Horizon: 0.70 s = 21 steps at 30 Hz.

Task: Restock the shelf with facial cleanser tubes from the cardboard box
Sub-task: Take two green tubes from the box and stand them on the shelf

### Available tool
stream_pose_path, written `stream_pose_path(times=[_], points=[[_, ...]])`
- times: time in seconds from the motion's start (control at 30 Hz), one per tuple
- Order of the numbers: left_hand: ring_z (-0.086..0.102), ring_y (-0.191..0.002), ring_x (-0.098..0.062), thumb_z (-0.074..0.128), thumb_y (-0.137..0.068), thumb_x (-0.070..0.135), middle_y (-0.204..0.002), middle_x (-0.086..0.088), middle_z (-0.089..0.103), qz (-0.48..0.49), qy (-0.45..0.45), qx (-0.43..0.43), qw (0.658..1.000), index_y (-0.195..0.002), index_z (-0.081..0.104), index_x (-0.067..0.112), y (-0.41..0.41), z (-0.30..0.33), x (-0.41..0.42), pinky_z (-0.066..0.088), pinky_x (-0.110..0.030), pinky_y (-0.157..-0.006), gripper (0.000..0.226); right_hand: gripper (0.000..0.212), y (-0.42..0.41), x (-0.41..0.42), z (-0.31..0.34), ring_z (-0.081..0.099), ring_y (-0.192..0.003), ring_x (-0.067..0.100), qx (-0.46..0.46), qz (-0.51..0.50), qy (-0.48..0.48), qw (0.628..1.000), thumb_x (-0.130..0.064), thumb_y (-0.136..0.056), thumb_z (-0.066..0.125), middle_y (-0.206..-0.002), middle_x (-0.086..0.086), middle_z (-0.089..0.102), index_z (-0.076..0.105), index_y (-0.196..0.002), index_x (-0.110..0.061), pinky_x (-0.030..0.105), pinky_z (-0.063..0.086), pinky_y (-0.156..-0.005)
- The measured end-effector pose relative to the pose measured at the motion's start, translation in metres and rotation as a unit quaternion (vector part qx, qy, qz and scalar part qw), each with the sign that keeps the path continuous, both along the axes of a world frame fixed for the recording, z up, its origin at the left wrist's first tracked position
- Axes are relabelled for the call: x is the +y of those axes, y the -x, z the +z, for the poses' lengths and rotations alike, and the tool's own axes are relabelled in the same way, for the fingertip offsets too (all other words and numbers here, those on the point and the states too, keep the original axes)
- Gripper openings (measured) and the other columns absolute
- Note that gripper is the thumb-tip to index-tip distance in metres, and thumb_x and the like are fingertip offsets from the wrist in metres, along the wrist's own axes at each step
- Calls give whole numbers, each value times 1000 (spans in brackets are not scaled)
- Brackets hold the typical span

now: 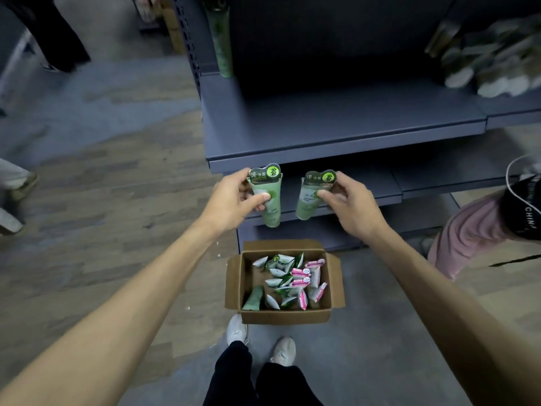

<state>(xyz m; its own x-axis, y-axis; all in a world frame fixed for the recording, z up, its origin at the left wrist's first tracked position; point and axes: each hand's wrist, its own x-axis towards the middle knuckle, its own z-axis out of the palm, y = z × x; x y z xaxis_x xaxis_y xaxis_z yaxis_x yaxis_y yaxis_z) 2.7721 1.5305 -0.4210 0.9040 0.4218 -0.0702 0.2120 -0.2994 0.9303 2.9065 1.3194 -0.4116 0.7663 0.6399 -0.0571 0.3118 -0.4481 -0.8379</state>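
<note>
My left hand (234, 197) grips a pale green cleanser tube (270, 213), cap down, its dark header card up. My right hand (349, 200) holds a second green tube (307, 206) the same way. Both tubes hang in front of the lip of the grey shelf (336, 145), just below its edge and above the floor. Under them, an open cardboard box (285, 316) sits on the floor with several green-and-white and pink-and-white tubes lying loose inside. One tall green tube (222, 45) stands at the shelf's back left.
A lower shelf (389, 197) runs under the grey one. Blurred white-capped products (491, 63) fill the upper right. A person in pink trousers (468, 232) stands at right; other people's legs show at the left edge. My white shoes (263, 341) stand behind the box.
</note>
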Motion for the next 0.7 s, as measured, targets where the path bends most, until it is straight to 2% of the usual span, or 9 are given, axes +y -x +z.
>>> stream_pose_path(times=[0.1,0.17,0.23,0.33,0.43,0.57,0.7], points=[[69,-79,-19,77,-76,36,-89,4,74,19,-99,-17,995,-100,65,19,-6,26,7,57,-42,-80,32,18,-9,8,26,69,-89,-4,16,-26,-58,998,-16,-91,67,-96,-5,74,59,-107,-16,20,54,-87],[69,-84,-13,79,-75,32,-90,7,74,42,-124,-41,991,-98,68,19,-9,43,9,55,-37,-86,28,22,-15,13,43,67,-80,-9,4,-46,-75,996,-17,-89,70,-94,-2,74,59,-108,-15,9,51,-74],[69,-84,-8,79,-76,26,-89,7,73,64,-136,-67,986,-93,67,17,-12,58,11,55,-34,-87,23,15,-21,19,57,64,-74,-12,-30,-46,-72,996,-19,-89,70,-90,-4,74,63,-101,-15,5,47,-69],[69,-80,-8,77,-78,19,-87,7,73,83,-132,-98,983,-97,67,18,-15,74,15,56,-36,-86,22,10,-30,25,74,65,-71,-8,-55,-41,-92,993,-20,-89,70,-73,-17,70,65,-97,-18,20,55,-78],[70,-86,-12,74,-80,17,-92,5,74,104,-129,-109,980,-106,67,18,-19,84,23,56,-37,-86,26,9,-39,35,86,68,-73,-1,-61,-37,-111,991,-19,-90,68,-64,-20,67,65,-98,-17,33,58,-84],[69,-89,-10,69,-81,24,-97,9,73,103,-163,-108,975,-111,65,20,-27,90,37,54,-39,-89,30,10,-48,55,94,60,-64,-7,-87,-39,-114,989,-20,-91,68,-55,-23,61,65,-98,-13,34,58,-86],[68,-88,-10,70,-82,22,-97,9,73,113,-173,-104,973,-113,65,21,-39,93,56,54,-37,-89,32,11,-61,83,90,59,-65,0,-91,-35,-122,988,-25,-90,68,-53,-19,59,66,-97,-16,40,57,-87]])
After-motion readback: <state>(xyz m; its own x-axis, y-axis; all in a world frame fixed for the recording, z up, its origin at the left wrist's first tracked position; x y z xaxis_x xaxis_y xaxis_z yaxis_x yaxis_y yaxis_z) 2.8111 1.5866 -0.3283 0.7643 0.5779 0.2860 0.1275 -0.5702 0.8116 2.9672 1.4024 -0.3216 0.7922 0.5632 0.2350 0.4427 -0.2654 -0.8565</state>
